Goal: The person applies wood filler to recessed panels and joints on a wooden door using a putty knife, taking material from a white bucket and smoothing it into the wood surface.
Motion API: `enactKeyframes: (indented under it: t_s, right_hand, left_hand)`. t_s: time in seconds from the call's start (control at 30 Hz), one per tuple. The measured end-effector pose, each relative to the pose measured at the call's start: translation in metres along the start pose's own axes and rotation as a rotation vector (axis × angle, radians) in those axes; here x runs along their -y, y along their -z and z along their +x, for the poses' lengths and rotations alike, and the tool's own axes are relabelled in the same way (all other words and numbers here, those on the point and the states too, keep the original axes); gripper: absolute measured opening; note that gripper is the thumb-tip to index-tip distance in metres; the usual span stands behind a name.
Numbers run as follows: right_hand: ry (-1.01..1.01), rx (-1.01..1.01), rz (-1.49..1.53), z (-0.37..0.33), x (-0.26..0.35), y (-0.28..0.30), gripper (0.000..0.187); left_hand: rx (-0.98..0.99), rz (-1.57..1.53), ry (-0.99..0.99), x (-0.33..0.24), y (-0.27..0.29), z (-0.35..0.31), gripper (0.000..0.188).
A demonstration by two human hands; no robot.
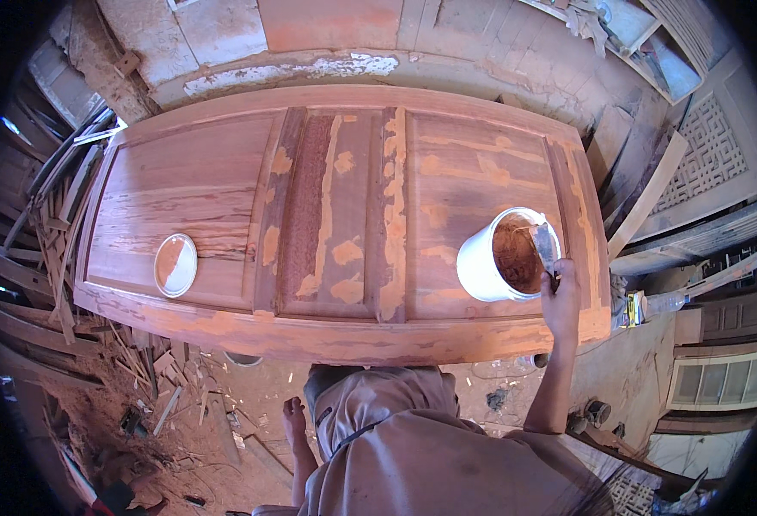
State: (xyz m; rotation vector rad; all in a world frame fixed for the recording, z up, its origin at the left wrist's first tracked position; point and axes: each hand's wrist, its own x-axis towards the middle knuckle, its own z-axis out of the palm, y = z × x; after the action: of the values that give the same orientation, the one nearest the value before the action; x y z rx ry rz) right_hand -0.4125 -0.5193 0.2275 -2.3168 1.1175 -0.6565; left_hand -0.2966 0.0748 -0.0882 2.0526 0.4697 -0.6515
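My right hand point(560, 292) is closed around the handle of a putty knife point(543, 244), whose blade reaches over the mouth of a white bucket point(484, 262). Reddish-brown filler point(514, 256) coats the inside of the bucket, which stands on the right panel of a large wooden door point(206, 163). Down at my side, away from the door, hangs my left hand point(294, 421) with its fingers curled in and nothing visible in them. Orange filler patches point(347, 252) mark the door's middle and right parts. A round white lid point(176, 265) smeared with filler lies on the left panel.
Wood scraps point(168, 378) litter the floor on the left, beside stacked timber point(17, 284). A plank point(651, 193) leans past the door's right end, near a lattice panel point(709, 142). A plastic bottle point(666, 303) lies at the right. Behind the door runs a wall point(327, 30).
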Motion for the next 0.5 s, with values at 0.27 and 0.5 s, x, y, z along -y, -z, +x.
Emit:
enactKeyframes:
  t_s: [0.27, 0.5]
  right_hand:
    - [-0.017, -0.165, 0.013, -0.019, 0.022, -0.018, 0.034]
    - [-0.649, 0.047, 1.084, -0.027, 0.018, -0.014, 0.034]
  left_hand:
    - [0.005, 0.011, 0.003, 0.009, 0.017, 0.015, 0.040]
    - [0.008, 0.006, -0.053, 0.000, 0.041, 0.029, 0.040]
